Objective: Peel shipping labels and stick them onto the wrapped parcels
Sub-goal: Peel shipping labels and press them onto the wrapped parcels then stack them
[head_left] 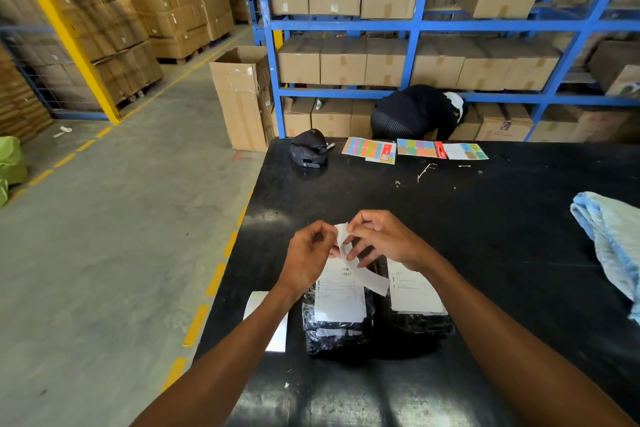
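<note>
Judging the peel as barely begun: draw backing away slowly, at a low angle; touch adhesive only at the edge; avoid creasing. Nearest: two parcels [337,333], side by side, both already labelled. Just beyond, at 12 o'clock from them: left hand [310,253] and right hand [384,239] close together, both pinching label [360,272] at its top, strip trailing toward 5 o'clock.

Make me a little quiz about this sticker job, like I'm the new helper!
1. True or false: the left parcel and the right parcel are both unlabelled.
2. What do the left hand and the right hand pinch together? A) label strip B) pen C) scissors
3. What colour is the crumpled cloth on the table?
Key: 1 false; 2 A; 3 blue.
</note>
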A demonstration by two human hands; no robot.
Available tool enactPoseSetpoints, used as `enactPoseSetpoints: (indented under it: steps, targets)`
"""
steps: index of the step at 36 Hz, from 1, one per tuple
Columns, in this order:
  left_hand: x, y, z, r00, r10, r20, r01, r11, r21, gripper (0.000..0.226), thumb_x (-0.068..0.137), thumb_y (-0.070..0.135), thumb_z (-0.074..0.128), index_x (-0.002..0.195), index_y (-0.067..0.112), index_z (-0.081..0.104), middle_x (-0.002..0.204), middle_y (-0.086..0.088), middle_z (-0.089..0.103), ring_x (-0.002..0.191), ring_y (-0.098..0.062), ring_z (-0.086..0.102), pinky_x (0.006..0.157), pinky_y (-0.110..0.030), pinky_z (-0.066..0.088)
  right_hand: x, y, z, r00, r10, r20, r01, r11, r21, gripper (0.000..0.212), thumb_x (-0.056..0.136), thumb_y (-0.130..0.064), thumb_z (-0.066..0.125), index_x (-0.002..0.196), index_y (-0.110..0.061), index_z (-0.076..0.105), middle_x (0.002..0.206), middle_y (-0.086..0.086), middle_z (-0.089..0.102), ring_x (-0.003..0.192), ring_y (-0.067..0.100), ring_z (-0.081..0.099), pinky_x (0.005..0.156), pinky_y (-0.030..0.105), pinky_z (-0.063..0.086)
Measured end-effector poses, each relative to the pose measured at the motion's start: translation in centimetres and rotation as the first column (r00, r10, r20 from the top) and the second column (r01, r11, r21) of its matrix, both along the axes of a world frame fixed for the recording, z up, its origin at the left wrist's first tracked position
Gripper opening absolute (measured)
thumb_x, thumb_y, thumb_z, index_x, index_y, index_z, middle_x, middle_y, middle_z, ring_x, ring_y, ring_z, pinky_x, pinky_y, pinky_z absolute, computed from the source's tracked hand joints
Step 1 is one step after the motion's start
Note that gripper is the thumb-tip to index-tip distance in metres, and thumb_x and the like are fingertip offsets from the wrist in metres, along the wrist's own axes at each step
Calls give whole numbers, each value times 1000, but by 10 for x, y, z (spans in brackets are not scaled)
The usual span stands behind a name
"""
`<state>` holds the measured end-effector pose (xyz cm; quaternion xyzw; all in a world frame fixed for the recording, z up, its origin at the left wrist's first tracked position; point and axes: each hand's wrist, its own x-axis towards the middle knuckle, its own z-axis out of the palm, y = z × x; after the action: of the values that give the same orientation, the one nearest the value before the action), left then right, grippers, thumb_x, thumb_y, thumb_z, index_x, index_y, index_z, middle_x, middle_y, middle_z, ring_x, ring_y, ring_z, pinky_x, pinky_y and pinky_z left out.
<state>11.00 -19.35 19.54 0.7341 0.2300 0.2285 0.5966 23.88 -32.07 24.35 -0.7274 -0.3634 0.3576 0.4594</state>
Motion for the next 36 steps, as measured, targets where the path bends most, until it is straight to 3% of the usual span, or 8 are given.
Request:
enactPoseSetpoints:
  steps: [8, 12, 15, 22, 28, 32, 35, 36]
  targets:
    - [4, -8, 3, 1000, 24, 15, -23, 997, -76, 20, 103, 14, 51, 98, -3, 62, 88, -20, 72, 73, -18, 73, 72, -23, 59, 1, 1, -5, 991, -125, 57, 120, 989, 87, 14, 99, -11, 63, 97, 3, 59, 97, 17, 71, 79, 25, 78, 71, 49, 65]
    - [6, -9, 3, 998, 56, 18, -53, 991, -126, 22, 104, 15, 48, 97, -3, 59, 88, -22, 72, 70, -18, 71, 71, -26, 59, 4, 0, -11, 973, -191, 129, 175, 977, 123, 13, 97, -6, 63, 97, -13, 51, 102, 8, 71, 82, 27, 77, 68, 47, 65]
    - [8, -9, 1, 995, 91, 29, -86, 986, -141, 22, 104, 15, 47, 98, -2, 58, 84, -16, 72, 69, -17, 70, 73, -32, 61, 5, -3, -14, 949, -194, 249, 164, 977, 137, 10, 98, -6, 62, 97, -16, 65, 105, 4, 71, 93, 21, 74, 66, 44, 65]
    - [8, -17, 5, 989, 120, 80, -123, 992, 32, 14, 103, 13, 51, 90, 7, 55, 85, -14, 72, 77, -31, 72, 70, -39, 64, 6, -9, -21, 937, -101, 334, 84, 994, 63, 22, 90, -12, 72, 111, -19, 76, 115, -5, 73, 106, 11, 70, 94, 43, 58]
    - [4, -32, 15, 980, 98, 176, -142, 957, 254, 14, 102, 15, 51, 88, 15, 54, 71, 3, 62, 61, -17, 61, 59, -33, 57, -5, -10, -20, 941, 45, 335, -2, 992, -127, 77, 71, -51, 87, 135, -18, 59, 131, -7, 58, 123, 7, 56, 100, 26, 46]
    - [5, -41, 23, 980, -13, 196, -57, 935, 350, 12, 101, 16, 52, 90, 17, 54, 78, 5, 63, 71, -17, 63, 68, -33, 56, -13, -3, -25, 912, 82, 403, -30, 991, -133, 44, 73, -42, 79, 111, -22, 68, 107, 5, 71, 100, 22, 69, 87, 42, 58]
    - [2, -42, 29, 974, -128, 187, 42, 914, 405, 14, 103, 18, 50, 90, 18, 54, 83, 5, 63, 81, -17, 61, 78, -29, 52, -14, 1, -34, 913, 11, 409, 20, 997, -73, 6, 85, -34, 66, 83, -29, 66, 78, -4, 70, 74, 10, 67, 74, 41, 58]
    - [1, -40, 29, 971, -161, 179, 75, 908, 413, 13, 104, 24, 49, 93, 20, 55, 89, 6, 63, 88, -17, 62, 85, -31, 51, -12, 1, -36, 929, -33, 370, 50, 998, -37, 18, 92, -29, 62, 74, -29, 63, 69, -7, 65, 66, 9, 61, 69, 39, 54]
